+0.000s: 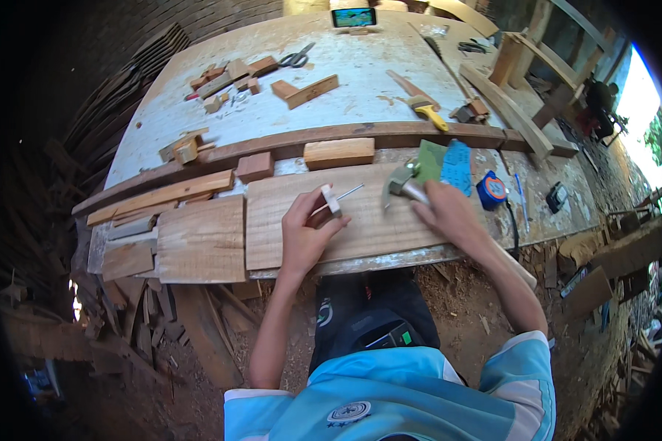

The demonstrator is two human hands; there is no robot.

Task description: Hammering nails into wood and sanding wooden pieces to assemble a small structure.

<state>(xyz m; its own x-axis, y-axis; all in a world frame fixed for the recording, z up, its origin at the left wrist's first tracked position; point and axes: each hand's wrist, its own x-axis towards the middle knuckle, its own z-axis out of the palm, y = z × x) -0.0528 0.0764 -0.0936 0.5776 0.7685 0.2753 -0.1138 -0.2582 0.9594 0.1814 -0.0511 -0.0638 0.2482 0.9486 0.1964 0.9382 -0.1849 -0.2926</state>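
Note:
My left hand [307, 226] is closed on a small pale wooden block [331, 200] with a long nail [351, 192] sticking out toward the right. My right hand [449, 213] grips a claw hammer [401, 181] by its metal shaft, slightly blurred, with the head just right of the block. Both are over a wide pale board [266, 220] at the bench's near edge. Sandpaper sheets, green [430, 154] and blue [456, 165], lie beyond the hammer, and a blue tape measure [493, 189] sits to their right.
A long dark rail [243, 147] crosses the bench [169, 88], with wood offcuts [301, 92], scissors [296, 59], a yellow brush [426, 110] and a propped phone [353, 18] beyond. A seated person [602, 110] is at the right. Scrap wood [581, 279] litters the ground.

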